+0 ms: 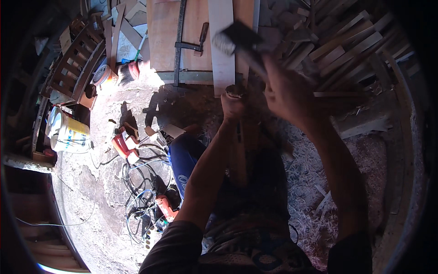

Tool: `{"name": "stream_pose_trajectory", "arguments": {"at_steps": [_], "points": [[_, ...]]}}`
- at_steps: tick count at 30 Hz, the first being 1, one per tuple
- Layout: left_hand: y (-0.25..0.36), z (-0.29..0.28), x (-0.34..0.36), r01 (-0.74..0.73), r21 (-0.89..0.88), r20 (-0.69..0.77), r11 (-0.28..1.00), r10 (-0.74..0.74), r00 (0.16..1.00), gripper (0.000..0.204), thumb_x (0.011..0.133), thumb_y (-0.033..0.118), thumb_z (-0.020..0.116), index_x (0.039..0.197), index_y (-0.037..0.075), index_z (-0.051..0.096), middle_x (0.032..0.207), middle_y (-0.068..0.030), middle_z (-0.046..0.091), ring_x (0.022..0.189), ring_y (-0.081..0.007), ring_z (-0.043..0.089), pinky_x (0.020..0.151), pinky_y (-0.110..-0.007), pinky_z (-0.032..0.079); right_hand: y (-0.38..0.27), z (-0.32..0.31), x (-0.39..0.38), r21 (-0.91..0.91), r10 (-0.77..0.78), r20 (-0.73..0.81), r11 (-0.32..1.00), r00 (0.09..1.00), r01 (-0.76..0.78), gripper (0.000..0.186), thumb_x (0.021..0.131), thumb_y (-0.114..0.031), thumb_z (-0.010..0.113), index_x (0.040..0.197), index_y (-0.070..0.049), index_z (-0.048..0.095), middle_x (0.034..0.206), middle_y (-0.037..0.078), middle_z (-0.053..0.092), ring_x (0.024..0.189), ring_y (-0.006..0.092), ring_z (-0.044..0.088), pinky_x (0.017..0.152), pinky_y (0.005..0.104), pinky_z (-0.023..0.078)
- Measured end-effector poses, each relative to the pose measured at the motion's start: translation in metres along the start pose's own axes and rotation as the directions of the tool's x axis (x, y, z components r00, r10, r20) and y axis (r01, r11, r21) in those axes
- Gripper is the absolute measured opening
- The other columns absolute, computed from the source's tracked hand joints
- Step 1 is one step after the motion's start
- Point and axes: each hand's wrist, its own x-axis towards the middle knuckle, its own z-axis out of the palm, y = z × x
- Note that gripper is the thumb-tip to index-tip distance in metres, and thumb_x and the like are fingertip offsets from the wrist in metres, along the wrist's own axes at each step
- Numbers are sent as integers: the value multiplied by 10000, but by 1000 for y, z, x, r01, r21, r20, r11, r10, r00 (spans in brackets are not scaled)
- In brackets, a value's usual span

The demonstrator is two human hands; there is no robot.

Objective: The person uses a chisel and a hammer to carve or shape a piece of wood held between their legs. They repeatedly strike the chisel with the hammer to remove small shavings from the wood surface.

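Right hand (289, 96), raised, grips a hammer (244, 39), blurred, its head up and left of the fist. Left hand (233, 108) is clenched around a tool (235, 90) — only its dark round end shows — beside the near end of a pale board (223, 64). Ahead, a clamp (179, 45) spans a wooden panel (160, 41). On the floor (102, 182) to the left: an orange drill (166, 208), cables (132, 192) and a white bucket (70, 133). Wood offcuts (340, 50) pile at right.

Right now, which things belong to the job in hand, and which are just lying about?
Apparently in use:
- hammer-like tool in right hand
- dark-topped piece in left hand

Apparently lying about:
- orange power tool
- bucket
- loose wood
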Motion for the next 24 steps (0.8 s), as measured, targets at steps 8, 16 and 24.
{"name": "stream_pose_trajectory", "arguments": {"at_steps": [8, 16, 24], "points": [[10, 14, -46, -29, -132, -36, 991, 24, 999, 172, 817, 149, 744, 879, -4, 695, 825, -20, 714, 787, -82, 649, 674, -301, 528, 7, 13, -72, 228, 86, 244, 963, 966, -143, 594, 831, -58, 669, 1363, -16, 409, 947, 288, 663, 865, 446, 678, 772, 506, 550], [-16, 15, 11, 17, 41, -50, 999, -15, 999, 73, 801, 59, 714, 828, -9, 714, 826, 3, 702, 745, -82, 619, 653, -266, 496, -23, -97, 47, 122, -148, -655, 947, 741, 297, 382, 928, 10, 576, 1291, -36, 467, 693, 63, 460, 574, 155, 434, 542, 335, 432], [10, 20, -55, -117, -148, -42, 982, 112, 993, 139, 831, 93, 720, 934, 2, 697, 884, -7, 708, 777, -99, 640, 687, -277, 515, 36, 54, -72, 130, 57, 289, 987, 956, -98, 563, 810, -41, 637, 1332, -26, 428, 845, 282, 658, 869, 448, 671, 756, 546, 517]]}}
